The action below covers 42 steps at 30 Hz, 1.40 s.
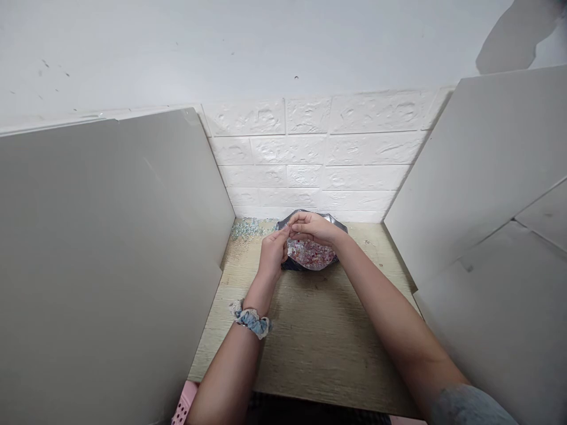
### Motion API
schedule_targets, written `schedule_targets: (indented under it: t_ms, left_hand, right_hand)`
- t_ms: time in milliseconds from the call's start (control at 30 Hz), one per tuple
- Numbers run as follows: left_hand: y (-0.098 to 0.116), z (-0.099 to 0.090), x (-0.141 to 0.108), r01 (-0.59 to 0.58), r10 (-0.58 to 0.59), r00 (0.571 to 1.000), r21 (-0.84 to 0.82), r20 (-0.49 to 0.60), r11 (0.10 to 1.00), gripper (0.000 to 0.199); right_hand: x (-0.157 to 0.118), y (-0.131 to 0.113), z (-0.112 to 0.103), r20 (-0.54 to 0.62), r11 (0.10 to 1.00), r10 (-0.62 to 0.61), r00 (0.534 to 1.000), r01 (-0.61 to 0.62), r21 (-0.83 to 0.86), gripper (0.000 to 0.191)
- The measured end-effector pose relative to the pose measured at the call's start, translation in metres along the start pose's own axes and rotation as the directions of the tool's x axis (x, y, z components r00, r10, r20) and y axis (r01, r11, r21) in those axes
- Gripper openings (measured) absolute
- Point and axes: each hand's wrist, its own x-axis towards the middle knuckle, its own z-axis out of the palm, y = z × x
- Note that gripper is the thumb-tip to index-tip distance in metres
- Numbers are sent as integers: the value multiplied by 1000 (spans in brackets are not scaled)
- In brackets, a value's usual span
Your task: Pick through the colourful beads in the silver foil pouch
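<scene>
A wooden table (328, 336) spreads under the open bag (293, 265). Above the bag, the right hand (312, 227) and left hand (272, 251) meet at their fingertips; what they grip, if anything, I cannot tell. Pinkish beads (312, 254) lie inside the bag, pale blue beads (252, 229) left of it.

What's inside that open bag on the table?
Small pink, red and pale pieces show inside the bag. The left hand hides some of its left side, the right hand part of its middle; anything beneath the top layer is covered too.
</scene>
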Motion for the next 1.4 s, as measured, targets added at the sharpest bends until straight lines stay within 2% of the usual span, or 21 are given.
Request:
schedule_targets:
  t_ms: [400,600,833,1400]
  left_hand:
    - [-1,-2,1,-58,58,998,-3,22,998,40]
    - [-2,-2,1,-52,52,999,21,-6,998,40]
    - [-1,-2,0,-61,61,998,11,26,998,40]
    - [-2,-2,1,-35,36,999,-19,22,999,39]
  right_hand:
    - [-2,-5,2,-12,998,-13,1000,12,-64,23]
    - [-2,-5,3,4,996,-16,1000,16,-90,22]
    - [-1,-4,2,7,994,-28,1000,29,-104,22]
    - [-2,-7,5,2,988,-23,1000,23,-153,17]
